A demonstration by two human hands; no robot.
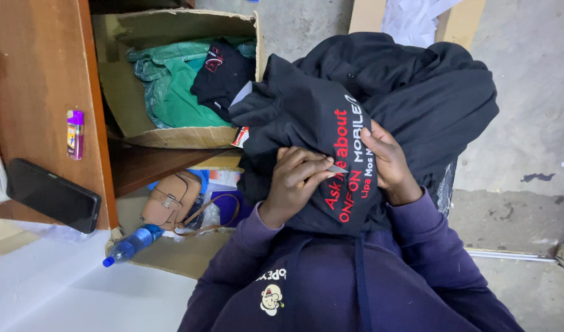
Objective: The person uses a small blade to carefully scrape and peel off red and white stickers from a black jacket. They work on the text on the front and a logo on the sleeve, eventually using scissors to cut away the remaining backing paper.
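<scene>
Left hand (297,178) pinches a small thin tool (337,168), maybe a blade or seam ripper, fingers closed on it, tip at the red and white lettering of the black garment (312,117). Right hand (386,163) grips the cloth just right of the print, thumb pressed down, holding it taut. Garment sits on the lap, bulk piled far and right. Step looks like working at the print or stitching; next move needs steady tension and a shallow tool angle. Far left: cardboard box (128,98) with clothes, phone (53,195), lighter (75,134), tan handbag (171,200), water bottle (131,244).
</scene>
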